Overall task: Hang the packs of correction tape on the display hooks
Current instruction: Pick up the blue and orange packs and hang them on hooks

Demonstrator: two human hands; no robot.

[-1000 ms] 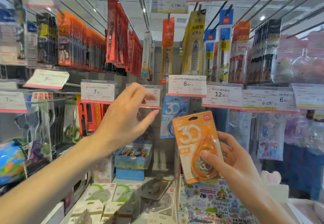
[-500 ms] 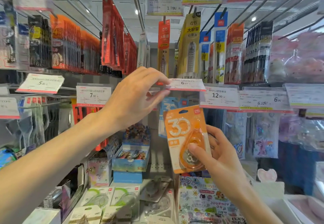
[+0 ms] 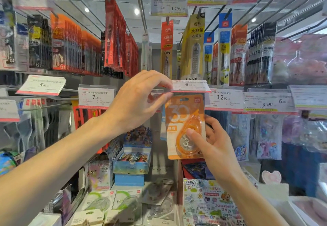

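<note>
Correction tape pack [image 3: 184,126], orange card with clear blister, teardrop dispenser inside, big white "30" on front; held upright mid-frame just under flipped-up price tag [image 3: 189,85] reading 6. Right hand [image 3: 215,148] gripping pack's lower right, thumb pressed on blister, fingers curled behind card. Left hand [image 3: 138,102] pinching left edge of tag, tilted nearly flat. Top edge of pack tucked under tag; hang hole and hook behind hidden, cannot tell if hook is through it. Blue pack behind mostly covered, only slivers at the edges. Neighbouring tags 7.90 [image 3: 96,97] and 12.90 [image 3: 224,98] readable, small print blurred. Upper row: glossy hanging blister cards, red [image 3: 115,36], yellow [image 3: 193,47], blue, black; metal hook rods overhead cut off at top. Below: green-and-white tape packs [image 3: 106,202] lying flat, partly cut off by bottom edge; colourful printed box [image 3: 132,160] on shelf.
</note>
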